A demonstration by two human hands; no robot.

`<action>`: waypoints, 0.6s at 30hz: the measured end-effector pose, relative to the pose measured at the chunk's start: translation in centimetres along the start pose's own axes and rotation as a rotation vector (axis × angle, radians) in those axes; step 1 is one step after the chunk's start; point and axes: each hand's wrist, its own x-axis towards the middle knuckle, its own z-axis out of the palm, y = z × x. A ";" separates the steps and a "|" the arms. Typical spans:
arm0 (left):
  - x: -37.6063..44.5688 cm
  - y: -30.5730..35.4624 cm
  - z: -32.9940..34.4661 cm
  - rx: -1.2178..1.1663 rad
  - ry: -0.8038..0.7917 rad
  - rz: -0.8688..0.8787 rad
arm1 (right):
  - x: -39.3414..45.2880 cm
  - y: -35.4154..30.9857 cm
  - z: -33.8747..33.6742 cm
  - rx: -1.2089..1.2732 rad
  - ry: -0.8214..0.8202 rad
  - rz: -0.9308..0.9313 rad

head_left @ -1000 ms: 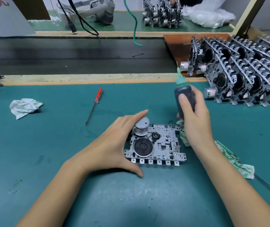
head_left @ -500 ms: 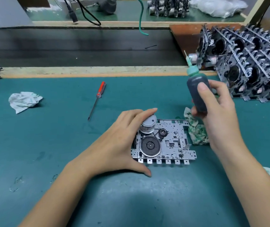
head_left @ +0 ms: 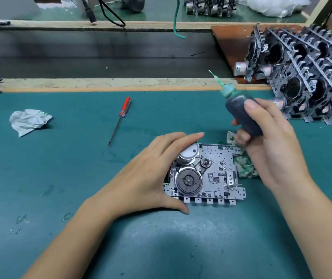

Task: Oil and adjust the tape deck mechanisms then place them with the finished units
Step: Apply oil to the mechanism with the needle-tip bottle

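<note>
1. The left hand [head_left: 151, 178], fingers straight, steadies the tape deck mechanism [head_left: 205, 174] lying flat on the counter [head_left: 80, 188]
2. The right hand [head_left: 270, 143] grips the oil bottle [head_left: 241, 113], nozzle raised: oiling looks unfinished
3. Placing with the finished units [head_left: 306, 77] remains

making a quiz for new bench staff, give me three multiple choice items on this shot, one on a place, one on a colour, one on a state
1. Where does the screwdriver lie?
A. on the mat, left of the tape deck
B. on top of the tape deck
C. in the right hand

2. What colour is the screwdriver's handle?
A. blue
B. red
C. yellow

3. How is the oil bottle held?
A. nozzle touching the tape deck
B. lying on the mat
C. raised, nozzle pointing up

Key: 1 A, it lies on the green mat apart from the tape deck. 2 B, the handle is red. 3 C, the right hand grips it above the mat.
</note>
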 end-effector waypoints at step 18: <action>-0.3 -0.7 0.0 -0.129 -0.077 -0.059 | 0.7 -1.1 -0.2 0.692 0.016 0.118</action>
